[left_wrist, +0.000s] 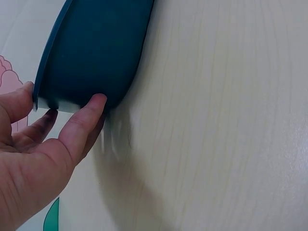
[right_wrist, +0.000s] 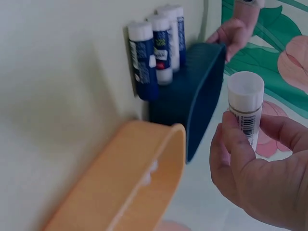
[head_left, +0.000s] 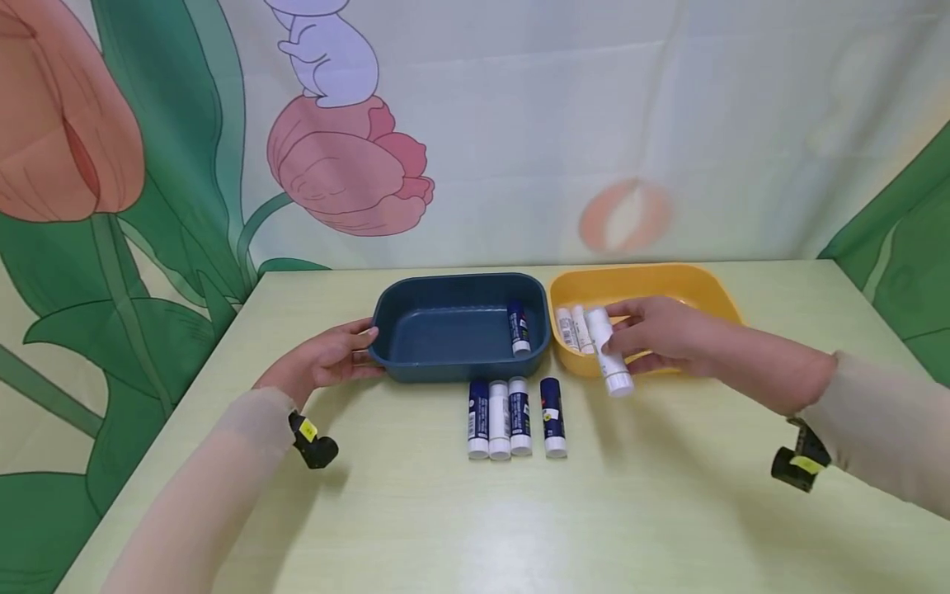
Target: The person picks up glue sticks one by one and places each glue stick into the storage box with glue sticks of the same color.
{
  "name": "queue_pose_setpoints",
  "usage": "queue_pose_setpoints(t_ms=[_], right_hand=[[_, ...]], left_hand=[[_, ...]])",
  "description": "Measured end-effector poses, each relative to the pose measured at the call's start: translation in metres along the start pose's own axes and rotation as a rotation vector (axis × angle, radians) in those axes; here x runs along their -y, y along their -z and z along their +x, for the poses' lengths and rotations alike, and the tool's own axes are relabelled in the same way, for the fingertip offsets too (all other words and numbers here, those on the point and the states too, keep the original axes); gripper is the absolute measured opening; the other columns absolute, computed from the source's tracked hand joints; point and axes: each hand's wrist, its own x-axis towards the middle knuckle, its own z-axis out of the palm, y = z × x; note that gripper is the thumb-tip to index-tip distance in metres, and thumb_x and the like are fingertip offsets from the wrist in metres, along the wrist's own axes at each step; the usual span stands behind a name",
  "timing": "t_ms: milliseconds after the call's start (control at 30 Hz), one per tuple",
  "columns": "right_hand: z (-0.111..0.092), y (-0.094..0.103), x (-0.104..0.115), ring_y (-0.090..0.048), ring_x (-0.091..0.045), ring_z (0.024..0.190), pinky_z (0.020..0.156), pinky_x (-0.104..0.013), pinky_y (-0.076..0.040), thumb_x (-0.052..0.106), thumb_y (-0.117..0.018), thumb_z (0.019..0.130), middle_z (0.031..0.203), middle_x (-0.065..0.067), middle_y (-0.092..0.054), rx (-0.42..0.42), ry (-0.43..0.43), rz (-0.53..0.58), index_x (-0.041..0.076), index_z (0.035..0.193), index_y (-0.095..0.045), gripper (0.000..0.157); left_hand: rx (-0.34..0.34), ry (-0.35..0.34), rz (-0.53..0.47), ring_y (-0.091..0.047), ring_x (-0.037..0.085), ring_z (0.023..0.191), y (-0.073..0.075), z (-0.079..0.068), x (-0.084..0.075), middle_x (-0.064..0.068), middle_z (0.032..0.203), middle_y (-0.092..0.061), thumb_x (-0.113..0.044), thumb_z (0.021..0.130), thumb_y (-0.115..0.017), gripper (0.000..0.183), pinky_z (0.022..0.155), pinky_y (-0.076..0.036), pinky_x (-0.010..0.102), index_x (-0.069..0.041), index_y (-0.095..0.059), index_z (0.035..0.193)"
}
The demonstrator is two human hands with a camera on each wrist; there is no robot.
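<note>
My right hand (head_left: 656,334) holds a white glue stick (head_left: 610,355) between thumb and fingers, tilted over the near rim of the yellow bin (head_left: 708,289). In the right wrist view, the white glue stick (right_wrist: 245,103) shows a barcode label. Two white glue sticks (head_left: 575,328) lie inside that bin. My left hand (head_left: 326,359) touches the left end of the dark blue bin (head_left: 416,371), its fingers spread fairly straight against the wall in the left wrist view. One blue glue stick (head_left: 518,326) is inside the blue bin, at its right end.
Before the bins, a blue glue stick (head_left: 478,419), a white glue stick (head_left: 499,419) and another blue glue stick (head_left: 520,417) lie side by side. A further blue glue stick (head_left: 552,417) lies slightly apart, to the right. Behind the table (head_left: 475,528) hangs a printed curtain (head_left: 519,165).
</note>
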Motion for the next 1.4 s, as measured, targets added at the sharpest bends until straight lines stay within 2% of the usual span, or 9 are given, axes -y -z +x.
queue_pose_setpoints(t_ms=[167, 367, 467, 700, 833, 1067, 1300, 1400], right_hand=[[0.0, 0.023, 0.019, -0.062, -0.023, 0.111, 0.091, -0.026, -0.062, 0.011, -0.057, 0.101, 0.146, -0.022, -0.042, 0.015, 0.041, -0.023, -0.002, 0.161, -0.018, 0.072], [0.002, 0.053, 0.048, -0.061, -0.023, 0.111, 0.092, -0.029, -0.062, 0.014, -0.056, 0.104, 0.145, -0.02, -0.042, -0.02, 0.087, -0.09, 0.0, 0.161, -0.021, 0.069], [0.005, 0.067, 0.062, -0.061, -0.021, 0.111, 0.091, -0.027, -0.062, 0.015, -0.056, 0.104, 0.147, -0.018, -0.041, -0.015, 0.089, -0.121, 0.002, 0.163, -0.018, 0.071], [0.016, 0.091, 0.085, -0.062, -0.014, 0.103, 0.089, -0.026, -0.063, 0.017, -0.057, 0.104, 0.136, -0.011, -0.05, -0.004, 0.068, -0.175, 0.004, 0.163, -0.019, 0.071], [0.025, 0.098, 0.087, -0.062, -0.014, 0.103, 0.088, -0.026, -0.063, 0.018, -0.058, 0.104, 0.14, -0.012, -0.047, -0.005, 0.062, -0.168, 0.005, 0.164, -0.017, 0.073], [0.043, 0.106, 0.083, -0.063, -0.014, 0.099, 0.087, -0.027, -0.064, 0.016, -0.058, 0.104, 0.137, -0.012, -0.048, -0.014, 0.067, -0.147, 0.005, 0.164, -0.015, 0.074], [0.063, 0.108, 0.075, -0.062, -0.017, 0.101, 0.088, -0.029, -0.064, 0.014, -0.058, 0.104, 0.144, -0.017, -0.042, -0.017, 0.052, -0.107, 0.004, 0.164, -0.015, 0.074], [0.074, 0.108, 0.071, -0.062, -0.017, 0.098, 0.087, -0.028, -0.064, 0.013, -0.058, 0.104, 0.139, -0.015, -0.044, -0.005, 0.052, -0.104, 0.004, 0.162, -0.017, 0.072]], left_hand=[[0.0, 0.003, 0.0, -0.054, 0.015, 0.114, 0.002, -0.001, -0.001, 0.02, 0.159, -0.027, -0.024, 0.112, -0.032, 0.063, 0.123, -0.031, 0.051, -0.015, -0.001, 0.166], [0.007, -0.014, 0.004, -0.057, 0.011, 0.107, 0.005, -0.002, -0.001, 0.015, 0.147, -0.039, -0.024, 0.112, -0.034, 0.064, 0.123, -0.03, 0.052, -0.013, -0.002, 0.166], [0.013, -0.019, 0.01, -0.059, 0.01, 0.104, 0.005, -0.001, 0.001, 0.013, 0.143, -0.041, -0.024, 0.112, -0.035, 0.064, 0.123, -0.031, 0.051, -0.013, -0.003, 0.166], [0.007, -0.004, 0.005, -0.056, 0.013, 0.107, 0.004, -0.001, 0.004, 0.013, 0.144, -0.039, -0.024, 0.112, -0.035, 0.064, 0.122, -0.032, 0.05, -0.013, -0.004, 0.166], [0.011, -0.005, 0.014, -0.055, 0.014, 0.11, 0.004, -0.001, 0.004, 0.013, 0.143, -0.04, -0.026, 0.111, -0.037, 0.065, 0.122, -0.032, 0.05, -0.013, -0.004, 0.166], [0.012, -0.014, 0.023, -0.057, 0.011, 0.107, 0.005, 0.001, 0.001, 0.014, 0.146, -0.039, -0.027, 0.111, -0.037, 0.066, 0.121, -0.036, 0.048, -0.015, -0.003, 0.166], [0.008, -0.009, 0.012, -0.058, 0.011, 0.103, 0.004, 0.002, 0.0, 0.014, 0.144, -0.04, -0.025, 0.112, -0.035, 0.064, 0.12, -0.035, 0.049, -0.014, -0.003, 0.166], [0.01, -0.014, 0.016, -0.06, 0.009, 0.101, 0.004, 0.001, -0.001, 0.012, 0.14, -0.042, -0.025, 0.112, -0.035, 0.064, 0.119, -0.037, 0.048, -0.014, -0.003, 0.166]])
